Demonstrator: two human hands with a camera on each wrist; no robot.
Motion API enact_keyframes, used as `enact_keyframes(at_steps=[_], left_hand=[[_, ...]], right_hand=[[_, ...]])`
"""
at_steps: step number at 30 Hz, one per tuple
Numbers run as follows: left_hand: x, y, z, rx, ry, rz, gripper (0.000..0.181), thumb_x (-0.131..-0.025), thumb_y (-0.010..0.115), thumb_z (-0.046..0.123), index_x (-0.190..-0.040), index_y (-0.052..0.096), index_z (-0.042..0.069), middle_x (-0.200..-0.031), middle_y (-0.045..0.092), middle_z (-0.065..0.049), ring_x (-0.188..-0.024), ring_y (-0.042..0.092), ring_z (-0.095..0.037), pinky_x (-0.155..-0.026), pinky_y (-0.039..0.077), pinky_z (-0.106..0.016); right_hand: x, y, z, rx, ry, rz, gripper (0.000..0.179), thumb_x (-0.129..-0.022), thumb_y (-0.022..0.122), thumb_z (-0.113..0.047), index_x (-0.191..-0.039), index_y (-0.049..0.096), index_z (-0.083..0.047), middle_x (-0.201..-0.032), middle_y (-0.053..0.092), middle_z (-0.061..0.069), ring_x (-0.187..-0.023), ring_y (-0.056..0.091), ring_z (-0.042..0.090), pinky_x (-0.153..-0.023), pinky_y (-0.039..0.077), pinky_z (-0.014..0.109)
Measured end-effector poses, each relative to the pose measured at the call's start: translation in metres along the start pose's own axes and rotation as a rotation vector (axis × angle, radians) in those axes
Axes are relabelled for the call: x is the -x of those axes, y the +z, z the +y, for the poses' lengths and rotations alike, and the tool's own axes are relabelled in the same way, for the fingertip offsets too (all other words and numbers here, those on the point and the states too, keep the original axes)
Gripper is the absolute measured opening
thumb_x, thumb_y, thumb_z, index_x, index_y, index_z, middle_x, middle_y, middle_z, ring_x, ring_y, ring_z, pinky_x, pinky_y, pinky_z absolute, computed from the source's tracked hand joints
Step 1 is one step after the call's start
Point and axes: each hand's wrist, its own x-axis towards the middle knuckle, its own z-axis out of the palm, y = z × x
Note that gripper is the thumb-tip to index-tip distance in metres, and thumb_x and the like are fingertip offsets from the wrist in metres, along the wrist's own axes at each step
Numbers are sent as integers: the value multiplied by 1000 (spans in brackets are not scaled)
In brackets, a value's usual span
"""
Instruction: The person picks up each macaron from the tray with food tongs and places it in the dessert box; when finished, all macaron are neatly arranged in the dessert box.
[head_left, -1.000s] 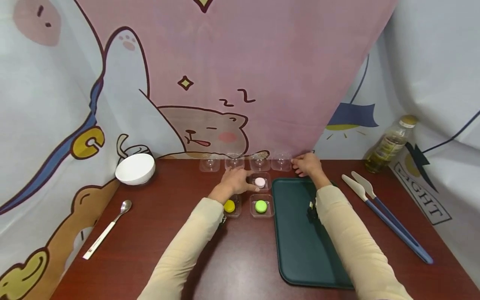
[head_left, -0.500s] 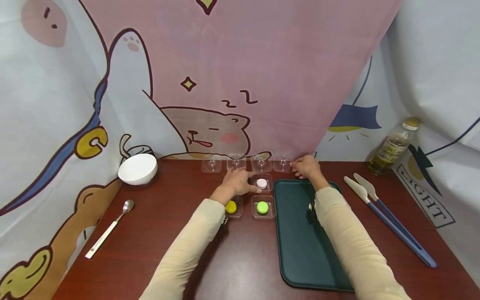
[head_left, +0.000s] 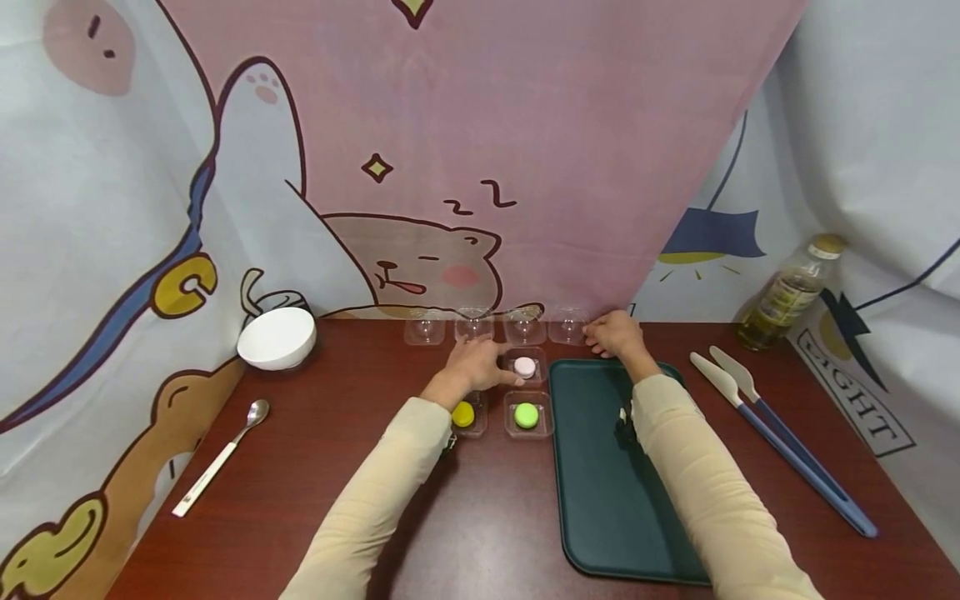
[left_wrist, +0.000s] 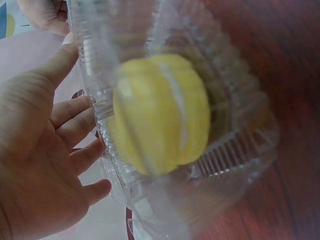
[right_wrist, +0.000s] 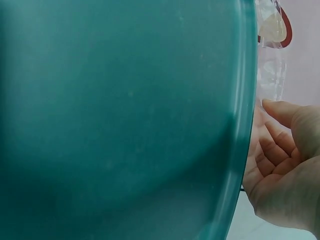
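Observation:
My left hand reaches over the clear plastic boxes, fingers spread and relaxed. Its thumb lies at the edge of the box holding a pink macaron, and its fingers are by the row of clear domed lids at the back. Under its wrist sits a box with a yellow macaron, partly hidden in the head view. A green macaron lies in another box, nearer the front. At the right end of the row, my right hand touches the last lid with its thumb, other fingers loosely bent.
A dark green tray lies beneath my right forearm. Tongs and an oil bottle are farther right. On the left are a white bowl and a spoon. A printed curtain closes off the back.

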Motion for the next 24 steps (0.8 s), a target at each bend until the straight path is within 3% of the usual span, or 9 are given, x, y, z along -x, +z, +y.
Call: enact_keyframes(at_steps=[10, 17, 24], left_hand=[[-1, -1, 2, 10, 5, -1, 77, -86, 73, 59, -150, 51, 23, -158, 46, -9, -153, 33, -25, -127, 16, -55], [4, 0, -1, 30, -17, -22, 77, -85, 76, 57, -149, 53, 22, -157, 48, -8, -152, 35, -26, -127, 16, -54], [2, -1, 3, 38, 5, -1, 76, -85, 75, 57, -149, 54, 22, -157, 48, -9, -152, 35, -27, -127, 16, -54]], right_hand=[[8, -21, 10, 11, -35, 26, 35, -100, 58, -24, -116, 72, 4, -97, 79, 16, -67, 71, 11, -58, 59, 28], [22, -24, 11, -23, -86, 20, 32, -99, 61, -23, -113, 73, 4, -82, 77, 7, -63, 69, 7, -56, 58, 26], [37, -24, -1, -24, -140, 53, 29, -101, 62, -23, -112, 73, 0, -90, 78, 13, -69, 72, 16, -59, 60, 30]])
